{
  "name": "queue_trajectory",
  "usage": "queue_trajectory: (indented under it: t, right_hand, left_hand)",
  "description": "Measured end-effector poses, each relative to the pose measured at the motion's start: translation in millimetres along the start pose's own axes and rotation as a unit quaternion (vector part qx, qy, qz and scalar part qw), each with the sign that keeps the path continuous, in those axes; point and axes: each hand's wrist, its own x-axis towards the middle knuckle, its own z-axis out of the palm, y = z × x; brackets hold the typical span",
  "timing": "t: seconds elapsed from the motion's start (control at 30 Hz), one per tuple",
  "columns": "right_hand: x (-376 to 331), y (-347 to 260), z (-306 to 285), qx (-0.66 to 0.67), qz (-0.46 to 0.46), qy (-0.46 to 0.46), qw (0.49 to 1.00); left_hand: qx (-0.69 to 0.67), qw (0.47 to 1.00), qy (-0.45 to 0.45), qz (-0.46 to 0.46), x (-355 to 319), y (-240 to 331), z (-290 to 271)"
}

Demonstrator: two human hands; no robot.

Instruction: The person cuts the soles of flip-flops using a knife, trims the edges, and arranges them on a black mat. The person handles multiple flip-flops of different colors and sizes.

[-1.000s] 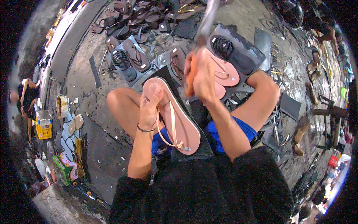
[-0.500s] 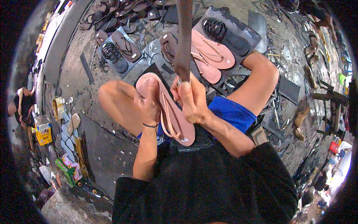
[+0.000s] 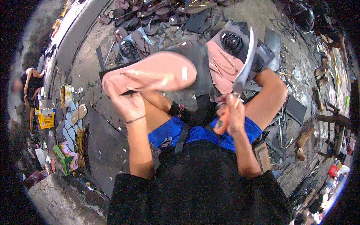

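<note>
- Grey, gritty concrete floor (image 3: 112,127) runs under me, strewn with offcuts and footwear; I sit low on it with my knees up.
- Nearest, my right hand (image 3: 230,116) is curled in a full fist around the orange handle of a knife (image 3: 242,71), its pale blade pointing up and away from me, tilted a little right.
- My left hand (image 3: 129,105) pinches the near end of a pink sandal sole (image 3: 150,73), fingers pressed together on its edge; a band sits on that wrist.
- That sole is held up over my left knee, lying across the view, with a black sheet (image 3: 198,67) behind its far end.
- I judge the sole light, flexible and rubbery, likely to bend if gripped only at one end, so a hold nearer its middle, or bracing it on my knee, would steady it.
- Just beyond my knees lie more pink soles (image 3: 221,67) on dark sheets.
- Farther off, piles of dark sandals (image 3: 150,11) crowd the floor.
- Far left, a yellow box (image 3: 45,118) and another person (image 3: 32,86).
</note>
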Motion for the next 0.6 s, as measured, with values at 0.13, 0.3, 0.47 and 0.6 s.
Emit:
queue_trajectory:
  t: [0.13,0.3,0.47,0.6]
  right_hand:
    - [15,11,52,0.114,-0.060,0.006,0.992]
    - [36,-31,59,-0.183,-0.120,-0.044,0.975]
    - [6,-36,57,-0.290,-0.136,-0.261,0.911]
    - [-25,-47,71,-0.317,-0.171,-0.153,0.920]
  left_hand:
    - [0.027,0.994,-0.095,-0.052,-81,-34,10]
    - [0.197,0.877,-0.326,-0.295,-114,-36,-57]
    - [0.113,0.937,-0.185,-0.273,-43,-15,-2]
    - [0.149,0.968,-0.092,-0.178,-18,1,-8]
